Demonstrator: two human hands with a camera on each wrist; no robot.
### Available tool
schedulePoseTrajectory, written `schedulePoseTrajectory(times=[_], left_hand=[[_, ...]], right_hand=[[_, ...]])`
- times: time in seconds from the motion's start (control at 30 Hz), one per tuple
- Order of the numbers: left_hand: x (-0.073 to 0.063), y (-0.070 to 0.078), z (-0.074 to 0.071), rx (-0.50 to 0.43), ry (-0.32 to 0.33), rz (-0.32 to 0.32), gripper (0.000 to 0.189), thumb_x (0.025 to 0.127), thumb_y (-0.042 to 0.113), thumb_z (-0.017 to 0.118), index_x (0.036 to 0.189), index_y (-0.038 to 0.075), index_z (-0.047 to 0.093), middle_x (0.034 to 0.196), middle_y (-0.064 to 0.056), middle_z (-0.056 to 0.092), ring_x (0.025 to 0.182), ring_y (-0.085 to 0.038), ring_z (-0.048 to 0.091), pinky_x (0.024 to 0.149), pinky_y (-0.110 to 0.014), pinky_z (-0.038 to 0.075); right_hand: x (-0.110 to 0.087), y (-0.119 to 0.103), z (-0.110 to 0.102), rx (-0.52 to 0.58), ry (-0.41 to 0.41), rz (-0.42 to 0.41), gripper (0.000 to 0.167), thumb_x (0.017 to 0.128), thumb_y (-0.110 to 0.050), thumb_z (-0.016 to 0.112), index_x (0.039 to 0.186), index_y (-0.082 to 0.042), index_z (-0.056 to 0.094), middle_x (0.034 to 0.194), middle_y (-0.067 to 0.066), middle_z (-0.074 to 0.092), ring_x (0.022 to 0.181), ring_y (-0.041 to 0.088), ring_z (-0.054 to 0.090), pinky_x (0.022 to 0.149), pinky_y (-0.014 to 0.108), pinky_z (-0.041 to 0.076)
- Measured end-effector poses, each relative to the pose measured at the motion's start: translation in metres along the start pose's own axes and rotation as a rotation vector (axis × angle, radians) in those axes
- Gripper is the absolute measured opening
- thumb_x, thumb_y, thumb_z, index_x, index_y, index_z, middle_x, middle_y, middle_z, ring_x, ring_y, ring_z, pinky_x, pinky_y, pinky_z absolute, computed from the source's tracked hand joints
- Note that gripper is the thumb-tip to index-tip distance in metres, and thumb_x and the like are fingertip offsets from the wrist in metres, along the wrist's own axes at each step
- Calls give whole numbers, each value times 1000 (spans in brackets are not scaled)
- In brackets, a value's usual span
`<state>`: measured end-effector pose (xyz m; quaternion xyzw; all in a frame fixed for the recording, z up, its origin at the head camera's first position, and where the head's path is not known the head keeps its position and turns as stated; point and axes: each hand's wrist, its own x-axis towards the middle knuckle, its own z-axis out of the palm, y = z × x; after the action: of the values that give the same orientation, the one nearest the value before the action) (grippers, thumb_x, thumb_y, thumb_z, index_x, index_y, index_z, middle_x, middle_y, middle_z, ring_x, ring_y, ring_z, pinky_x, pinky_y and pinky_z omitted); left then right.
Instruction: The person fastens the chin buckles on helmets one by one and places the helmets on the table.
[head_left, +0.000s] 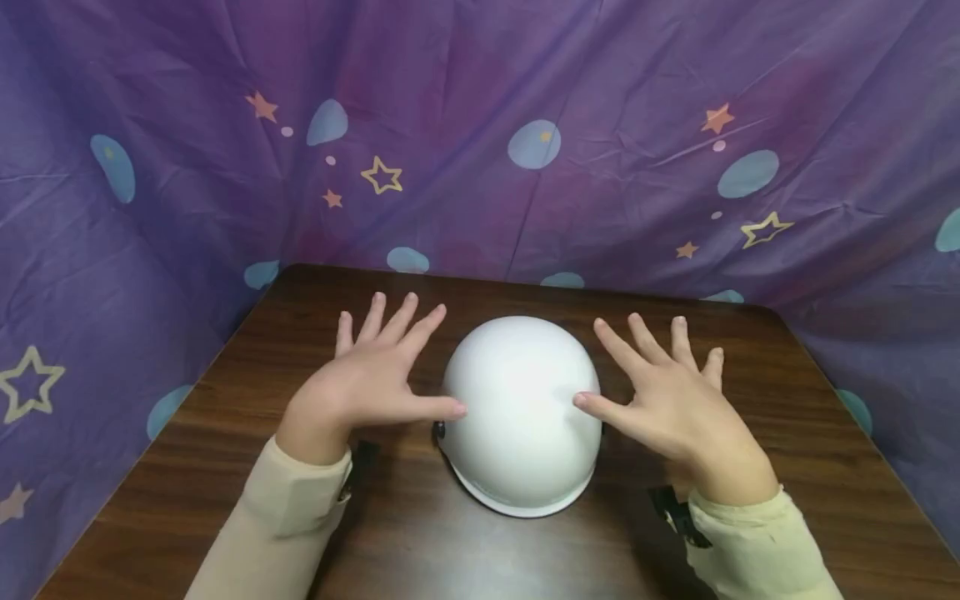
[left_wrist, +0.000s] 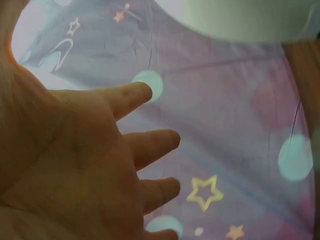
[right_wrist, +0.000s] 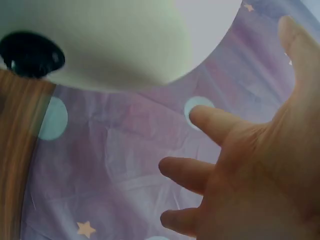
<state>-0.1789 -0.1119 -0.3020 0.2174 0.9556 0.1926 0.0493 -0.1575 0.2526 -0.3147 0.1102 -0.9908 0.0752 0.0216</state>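
Observation:
A smooth white helmet (head_left: pixel 521 408) sits dome up on the wooden table, with a dark round fitting on its side visible in the right wrist view. To its left is my left hand (head_left: pixel 367 379), fingers spread and straight, the thumb overlapping the helmet's edge in the head view. On the other side my right hand (head_left: pixel 667 396) is spread in the same way, thumb toward the dome. Both hands hold nothing. The right wrist view shows a gap between the right fingers (right_wrist: pixel 215 122) and the helmet (right_wrist: pixel 120 45). Whether the left thumb touches the shell I cannot tell.
The dark brown wooden table (head_left: pixel 225 450) has rounded far corners. A purple cloth (head_left: pixel 465 108) printed with stars and blue spots hangs behind it and along both sides. Light sleeves (head_left: pixel 270 525) cover both forearms, with dark straps near the wrists.

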Motion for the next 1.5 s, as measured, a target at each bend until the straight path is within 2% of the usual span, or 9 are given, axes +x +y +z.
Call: schedulePoseTrajectory(times=[0.13,0.27,0.33,0.6,0.8,1.0,1.2,1.37,1.5], left_hand=[[14,4,15,-172,-81,54,117,89,77,65,174,25,4,179,-10,-1,162,-41,-6,124,-70,2],[31,9,36,-380,-167,59,109,100,70,54,171,20,-13,178,-7,-8,163,-29,-2,127,-57,14],[34,11,43,-434,-191,53,106,103,69,51,170,20,-15,178,-6,-10,163,-25,-4,128,-53,15],[37,14,40,-462,-224,93,100,105,64,49,172,19,-10,178,-7,-12,162,-25,-13,127,-59,11],[40,16,45,-462,-219,112,101,105,56,57,172,16,-9,176,-19,-13,162,-31,-12,125,-63,14],[45,18,53,-480,-193,119,99,106,50,58,172,14,-6,177,-19,-11,162,-34,-9,125,-64,15],[55,13,58,-635,-206,19,101,106,47,59,171,8,-7,176,-22,0,161,-36,9,125,-59,20],[61,-3,59,-823,-328,-143,108,102,54,64,171,15,-9,177,-18,5,156,-37,26,117,-63,38],[62,-14,60,-879,-401,-216,109,100,56,66,172,14,-5,176,-20,10,153,-44,33,113,-63,42]], right_hand=[[2,-7,9,30,17,-37,108,87,-88,57,173,-34,19,176,23,11,152,66,-2,101,94,15],[5,-15,22,38,62,-93,111,83,-89,61,172,-34,22,176,23,12,152,66,9,97,91,29],[6,-19,28,49,92,-135,111,82,-89,63,171,-35,25,176,22,14,151,66,14,97,89,33],[12,-28,34,127,213,-322,106,78,-81,76,164,-27,45,171,21,29,152,59,26,108,72,42],[15,-30,39,135,233,-355,106,78,-79,78,163,-25,46,170,23,32,151,57,30,106,71,44],[19,-31,50,130,290,-401,106,78,-78,78,163,-23,46,169,23,32,152,55,30,108,70,44],[25,-29,58,121,375,-456,107,77,-77,79,161,-20,49,167,23,36,152,55,30,115,67,38],[26,-29,58,135,377,-449,107,76,-76,80,160,-19,49,166,23,37,152,55,31,116,67,36],[24,-31,58,149,349,-427,108,75,-76,81,161,-19,48,168,22,35,153,54,29,117,66,35]])
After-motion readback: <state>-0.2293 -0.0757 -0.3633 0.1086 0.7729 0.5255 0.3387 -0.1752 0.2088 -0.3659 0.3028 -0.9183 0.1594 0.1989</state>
